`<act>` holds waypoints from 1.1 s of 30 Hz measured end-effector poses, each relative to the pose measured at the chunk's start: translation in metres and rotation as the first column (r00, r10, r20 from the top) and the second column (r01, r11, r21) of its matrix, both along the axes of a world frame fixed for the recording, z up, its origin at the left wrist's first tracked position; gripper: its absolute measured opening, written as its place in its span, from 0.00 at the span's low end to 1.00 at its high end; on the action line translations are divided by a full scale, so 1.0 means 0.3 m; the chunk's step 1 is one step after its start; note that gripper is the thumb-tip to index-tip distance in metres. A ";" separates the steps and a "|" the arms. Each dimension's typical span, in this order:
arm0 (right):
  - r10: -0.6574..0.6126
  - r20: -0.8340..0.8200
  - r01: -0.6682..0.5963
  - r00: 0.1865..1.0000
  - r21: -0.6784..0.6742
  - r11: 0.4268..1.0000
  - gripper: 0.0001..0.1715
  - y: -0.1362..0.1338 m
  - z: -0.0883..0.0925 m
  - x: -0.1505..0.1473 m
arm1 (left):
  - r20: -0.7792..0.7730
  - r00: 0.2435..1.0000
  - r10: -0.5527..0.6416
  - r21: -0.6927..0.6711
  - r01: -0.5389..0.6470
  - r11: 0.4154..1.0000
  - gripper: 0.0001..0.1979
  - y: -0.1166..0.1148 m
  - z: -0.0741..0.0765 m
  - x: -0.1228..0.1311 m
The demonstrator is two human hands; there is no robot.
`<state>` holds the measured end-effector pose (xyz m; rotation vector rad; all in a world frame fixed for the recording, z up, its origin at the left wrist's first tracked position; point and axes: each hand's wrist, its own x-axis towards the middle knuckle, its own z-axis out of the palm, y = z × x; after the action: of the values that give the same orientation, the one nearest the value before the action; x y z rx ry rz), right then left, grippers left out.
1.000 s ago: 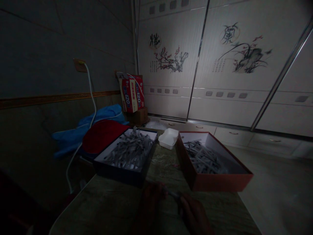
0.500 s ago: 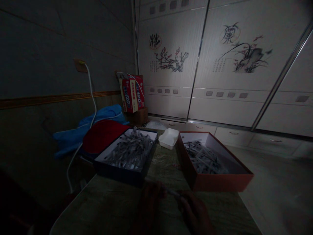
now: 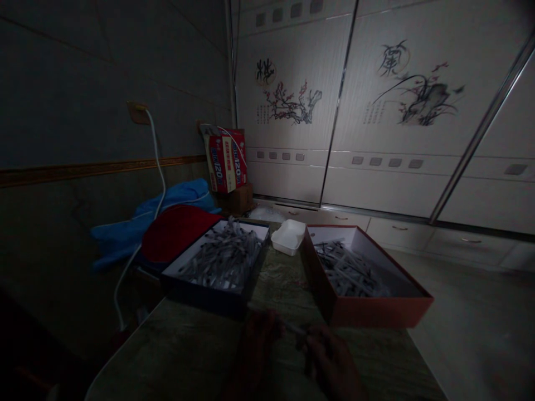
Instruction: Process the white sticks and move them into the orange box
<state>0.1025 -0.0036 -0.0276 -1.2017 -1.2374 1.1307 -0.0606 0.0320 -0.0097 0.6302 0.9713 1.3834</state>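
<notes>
In the dim light my left hand (image 3: 257,340) is closed around a thin, pale, stick-like piece (image 3: 295,327) in front of the two boxes. My right hand (image 3: 328,353) pinches the right end of the same piece. Beyond my left hand is a dark blue box (image 3: 204,301) full of thin clear and dark pieces (image 3: 225,256). A red-brown box (image 3: 376,312), past my right hand, holds a smaller heap of similar pieces (image 3: 346,270). Fine detail at the fingertips is too dark to make out.
A white foam tray (image 3: 288,236) stands between the boxes at the back of the table (image 3: 188,351). Red cloth (image 3: 175,231), blue cloth (image 3: 184,195) and a white cable (image 3: 155,145) lie to the left. A red carton (image 3: 228,161) stands behind.
My right hand's fingers have shifted slightly at the end of the thin piece. My left hand has hardly moved, and the boxes are where they were.
</notes>
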 end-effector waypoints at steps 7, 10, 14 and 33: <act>-0.117 0.218 0.095 0.969 0.106 0.990 0.22 -0.005 0.019 0.012 | -0.035 0.999 -0.006 -0.012 0.005 1.000 0.19 -0.002 0.004 -0.003; -0.130 0.179 0.114 0.975 0.096 0.989 0.23 -0.003 0.028 0.020 | -0.058 0.998 0.027 0.011 -0.026 1.000 0.19 0.002 0.004 -0.004; 0.045 -0.145 -0.053 0.988 -0.057 0.997 0.23 0.000 0.030 0.024 | -0.137 0.988 0.073 0.031 -0.070 0.997 0.20 -0.003 0.030 -0.005; 0.040 0.177 -0.046 0.983 0.032 0.998 0.24 -0.007 0.019 0.019 | -0.279 0.960 0.035 0.074 -0.014 0.997 0.21 -0.012 0.028 0.000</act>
<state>0.1082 -0.0057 -0.0220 -1.2744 -1.4175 1.0458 -0.0607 0.0284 -0.0012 0.8884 1.1610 1.3786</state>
